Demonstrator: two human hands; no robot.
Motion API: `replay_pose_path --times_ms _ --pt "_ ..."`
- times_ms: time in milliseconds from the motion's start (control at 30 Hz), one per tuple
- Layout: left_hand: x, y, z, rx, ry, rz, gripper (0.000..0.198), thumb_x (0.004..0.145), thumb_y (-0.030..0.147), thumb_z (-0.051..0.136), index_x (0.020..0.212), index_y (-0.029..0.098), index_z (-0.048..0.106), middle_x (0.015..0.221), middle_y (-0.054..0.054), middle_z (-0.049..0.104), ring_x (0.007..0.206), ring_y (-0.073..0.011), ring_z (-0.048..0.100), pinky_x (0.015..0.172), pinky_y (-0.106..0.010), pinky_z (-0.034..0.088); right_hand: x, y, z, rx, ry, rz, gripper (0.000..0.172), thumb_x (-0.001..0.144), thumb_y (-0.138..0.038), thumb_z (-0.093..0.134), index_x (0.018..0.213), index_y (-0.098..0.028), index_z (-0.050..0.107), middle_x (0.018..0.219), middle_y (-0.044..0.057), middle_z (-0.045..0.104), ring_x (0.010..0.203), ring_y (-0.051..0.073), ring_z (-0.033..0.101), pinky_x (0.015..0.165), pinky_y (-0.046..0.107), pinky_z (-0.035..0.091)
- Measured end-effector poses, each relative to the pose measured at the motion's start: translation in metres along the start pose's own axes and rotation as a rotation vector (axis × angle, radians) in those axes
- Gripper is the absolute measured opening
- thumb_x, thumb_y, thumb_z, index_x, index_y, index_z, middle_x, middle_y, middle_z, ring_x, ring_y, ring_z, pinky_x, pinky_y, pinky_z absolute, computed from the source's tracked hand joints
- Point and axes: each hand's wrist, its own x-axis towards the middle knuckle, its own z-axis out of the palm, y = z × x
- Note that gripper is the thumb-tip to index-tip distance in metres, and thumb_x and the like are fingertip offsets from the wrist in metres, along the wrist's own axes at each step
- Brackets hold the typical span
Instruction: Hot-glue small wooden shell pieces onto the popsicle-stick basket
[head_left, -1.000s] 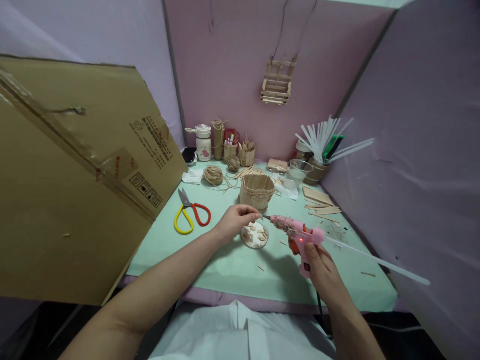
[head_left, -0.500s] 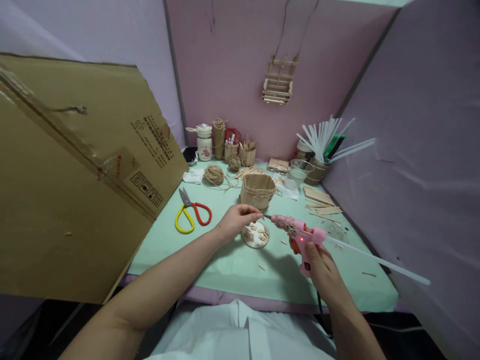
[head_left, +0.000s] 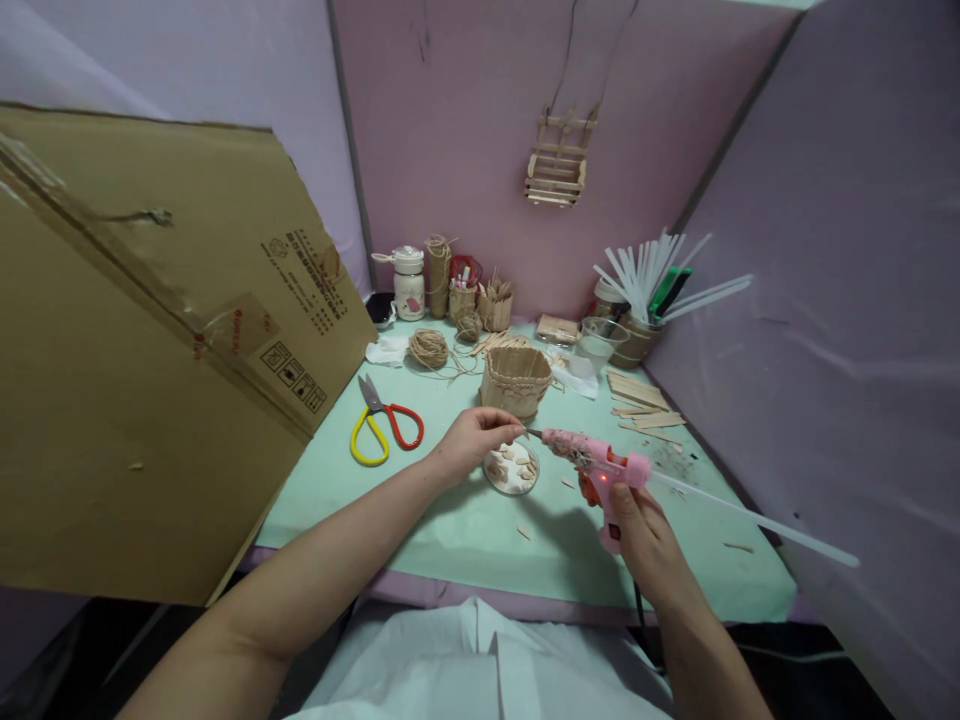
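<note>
My right hand (head_left: 645,535) is wrapped round the grip of a pink hot glue gun (head_left: 596,465) with a long clear glue stick trailing out to the right. Its nozzle points left at my left hand (head_left: 469,440). That hand pinches a tiny piece at its fingertips, too small to name, right at the nozzle tip. Just below the fingers lies a small round dish (head_left: 511,469) holding several small wooden bits. Behind it stands a little basket of wooden sticks (head_left: 516,380).
Yellow and red scissors (head_left: 382,425) lie on the mint-green table (head_left: 450,520). A large cardboard sheet (head_left: 142,350) leans at the left. Twine ball (head_left: 428,349), jars, a clear cup (head_left: 598,345), flat wooden sticks (head_left: 641,400) and a pot of white sticks (head_left: 645,290) crowd the back.
</note>
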Motion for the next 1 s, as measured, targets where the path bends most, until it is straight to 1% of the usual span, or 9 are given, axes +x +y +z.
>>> replay_pose_path --times_ms 133,267,433,567,633,767,933,1000 --pt "0.0003 -0.0004 -0.0003 -0.003 -0.011 -0.001 0.028 0.061 0.039 0.077 0.073 0.015 0.071 0.067 -0.003 0.062 0.061 -0.0104 0.047 0.059 -0.025 0.035 0.0 -0.0033 0.0001 0.004 -0.012 0.013 0.052 0.087 -0.064 0.038 0.084 -0.02 0.066 0.082 0.006 0.067 0.071 0.02 0.059 0.063 0.029 0.049" --pt "0.0004 -0.0006 -0.0005 -0.013 -0.015 -0.001 0.026 0.062 0.037 0.077 0.073 0.015 0.071 0.067 -0.003 0.061 0.061 -0.0102 0.047 0.06 -0.025 0.035 -0.0008 -0.0044 -0.0004 0.003 -0.02 0.04 0.052 0.087 -0.064 0.038 0.086 -0.02 0.066 0.077 0.005 0.066 0.068 0.02 0.058 0.058 0.029 0.048" --pt "0.0002 -0.0001 -0.0005 -0.008 -0.004 0.007 0.026 0.061 0.037 0.077 0.073 0.015 0.071 0.067 -0.003 0.062 0.06 -0.0103 0.047 0.06 -0.026 0.035 -0.0014 -0.0055 -0.0008 -0.018 -0.009 0.043 0.053 0.086 -0.065 0.038 0.084 -0.02 0.067 0.08 0.006 0.068 0.072 0.021 0.06 0.061 0.029 0.049" --pt "0.0 0.0011 -0.0006 -0.002 0.008 0.015 0.028 0.06 0.039 0.077 0.073 0.015 0.071 0.066 -0.002 0.062 0.06 -0.0104 0.047 0.061 -0.026 0.036 -0.0017 -0.0057 -0.0009 -0.012 -0.025 0.074 0.055 0.085 -0.067 0.037 0.083 -0.02 0.066 0.076 0.007 0.067 0.068 0.02 0.06 0.055 0.028 0.047" --pt "-0.0002 0.0019 -0.0005 -0.001 0.012 0.013 0.03 0.06 0.04 0.077 0.073 0.014 0.071 0.067 -0.003 0.063 0.061 -0.0107 0.048 0.062 -0.026 0.037 -0.0016 -0.0054 -0.0014 -0.013 -0.026 0.063 0.055 0.085 -0.066 0.038 0.081 -0.019 0.066 0.077 0.007 0.068 0.069 0.02 0.06 0.058 0.027 0.049" --pt "-0.0007 0.0033 0.0 -0.013 0.017 0.01 0.031 0.058 0.041 0.078 0.073 0.014 0.071 0.069 -0.003 0.064 0.062 -0.0112 0.05 0.063 -0.026 0.038 -0.0003 -0.0049 -0.0027 -0.029 -0.016 0.016 0.054 0.085 -0.065 0.039 0.079 -0.019 0.068 0.083 0.007 0.069 0.079 0.022 0.063 0.072 0.03 0.051" --pt "-0.0012 0.0048 0.0006 -0.027 0.029 0.004 0.03 0.058 0.039 0.078 0.072 0.014 0.07 0.069 -0.003 0.065 0.063 -0.0114 0.051 0.064 -0.026 0.038 0.0008 -0.0037 -0.0017 -0.032 -0.03 -0.007 0.055 0.086 -0.063 0.039 0.089 -0.019 0.071 0.087 0.008 0.07 0.082 0.023 0.063 0.075 0.032 0.051" --pt "-0.0012 0.0052 0.0005 -0.027 0.028 0.004 0.029 0.058 0.038 0.078 0.072 0.014 0.07 0.069 -0.003 0.065 0.063 -0.011 0.051 0.064 -0.026 0.038 -0.0001 -0.0029 -0.0017 -0.049 -0.038 -0.009 0.056 0.087 -0.063 0.037 0.092 -0.018 0.071 0.084 0.008 0.07 0.081 0.023 0.063 0.073 0.031 0.051"
